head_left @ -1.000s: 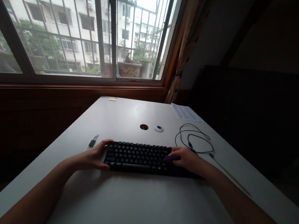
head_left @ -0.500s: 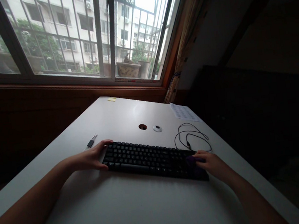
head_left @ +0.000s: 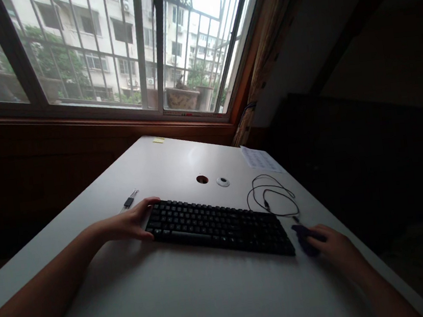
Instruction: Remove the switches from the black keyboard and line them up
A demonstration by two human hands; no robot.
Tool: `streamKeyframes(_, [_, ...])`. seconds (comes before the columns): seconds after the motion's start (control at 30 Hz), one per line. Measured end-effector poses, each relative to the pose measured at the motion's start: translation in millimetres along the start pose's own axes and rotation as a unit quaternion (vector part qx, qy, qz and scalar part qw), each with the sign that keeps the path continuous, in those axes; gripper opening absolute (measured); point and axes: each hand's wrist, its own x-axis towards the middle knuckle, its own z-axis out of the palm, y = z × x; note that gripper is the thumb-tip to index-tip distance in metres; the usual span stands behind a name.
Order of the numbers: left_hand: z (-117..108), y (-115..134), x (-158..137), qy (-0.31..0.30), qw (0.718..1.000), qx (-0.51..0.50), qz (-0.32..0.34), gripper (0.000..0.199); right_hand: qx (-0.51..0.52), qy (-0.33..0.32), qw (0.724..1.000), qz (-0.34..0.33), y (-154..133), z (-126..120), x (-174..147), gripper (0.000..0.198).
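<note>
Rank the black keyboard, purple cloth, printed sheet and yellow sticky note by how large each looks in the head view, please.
1. Black keyboard
2. Printed sheet and purple cloth: too alike to rank, as the right hand partly hides the cloth
3. Yellow sticky note, though distance makes it look smaller

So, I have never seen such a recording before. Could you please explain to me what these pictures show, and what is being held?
There is no machine here, only a person working bare-handed. One camera, worn on the head, looks forward and down. On the white table lies a black keyboard. The left hand grips its left end. The right hand, beyond the other end, holds what looks like a purple cloth. Farther back lie a looped cable and a printed sheet.
</note>
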Motion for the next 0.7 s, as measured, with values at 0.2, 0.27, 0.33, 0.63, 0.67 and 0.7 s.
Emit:
streamKeyframes(0.2, [0, -2, 1, 0.002, 1.0, -0.012, 0.013, 0.096, 0.05, 0.014, 0.992, -0.114, -72, 24, 5, 0.031])
streamKeyframes(0.27, [0, -2, 1, 0.003, 1.0, -0.014, 0.018, 0.096, 0.07, 0.02, 0.987, -0.145, -104, 40, 5, 0.029])
streamKeyframes(0.33, [0, -2, 1, 0.004, 1.0, -0.014, 0.023, 0.096, 0.094, 0.013, 0.986, -0.139, -138, 58, 3, 0.031])
streamKeyframes(0.63, [-1, -4, 0, -0.011, 0.999, -0.033, 0.039, 0.102, 0.192, -0.042, 0.925, -0.326, -289, 133, 1, 0.015])
streamKeyframes(0.67, [-1, -4, 0, -0.013, 0.998, -0.041, 0.041, 0.103, 0.204, -0.056, 0.913, -0.348, -302, 141, 0, 0.019])
streamKeyframes(0.7, [-1, -5, 0, -0.012, 0.998, -0.048, 0.05, 0.102, 0.214, -0.071, 0.904, -0.363, -314, 150, -1, 0.022])
